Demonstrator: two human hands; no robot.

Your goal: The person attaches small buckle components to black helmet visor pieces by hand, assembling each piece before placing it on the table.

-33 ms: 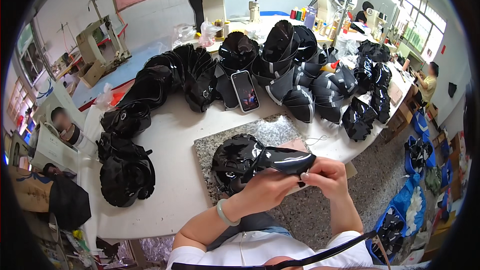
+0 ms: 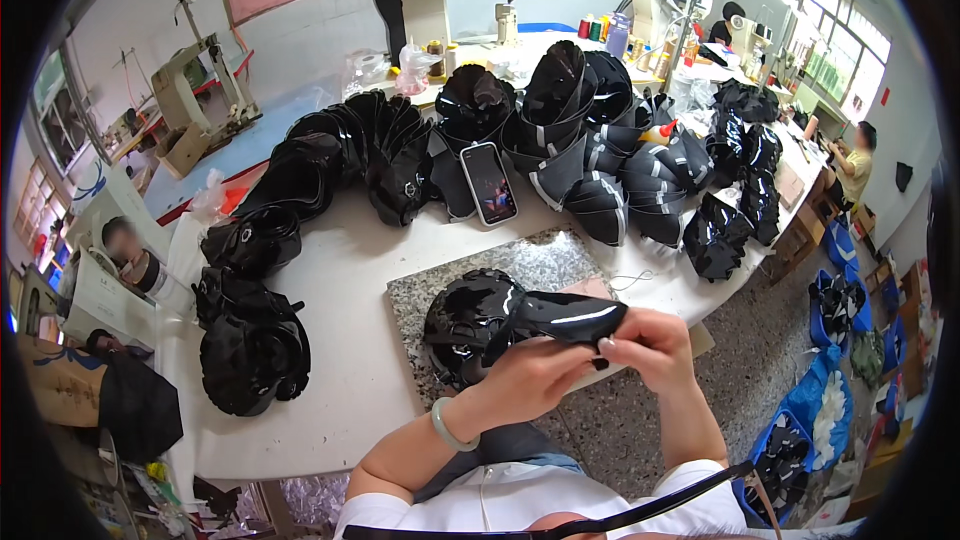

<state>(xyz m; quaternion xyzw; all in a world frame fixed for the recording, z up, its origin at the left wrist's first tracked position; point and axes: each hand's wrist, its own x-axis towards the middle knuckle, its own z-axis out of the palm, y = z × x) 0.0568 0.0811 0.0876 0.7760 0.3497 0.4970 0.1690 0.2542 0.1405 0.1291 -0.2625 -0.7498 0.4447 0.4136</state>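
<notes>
A glossy black patent shoe upper (image 2: 575, 317) is stretched between my two hands just above the near right corner of a speckled stone slab (image 2: 410, 295). Its edge is pinched from below by the fingers of my left hand (image 2: 530, 375). Thumb and fingers of my right hand (image 2: 645, 348) close on its right end, and a small dark bit shows between the hands. To the left, a pile of similar shiny black uppers (image 2: 470, 315) rests on the slab, touching the held one. My fingers partly hide the underside of the held piece.
Fanned black uppers (image 2: 330, 155) curve along the white table (image 2: 340, 360). A phone (image 2: 490, 185) leans upright against more stacks. A red-tipped bottle (image 2: 660, 132) lies among the pieces. Behind stands a sewing machine (image 2: 430, 5). Blue bins (image 2: 780, 460) sit on the floor at right.
The right end of the held shoe upper and my right hand have shifted very slightly left. My grip looks the same.
</notes>
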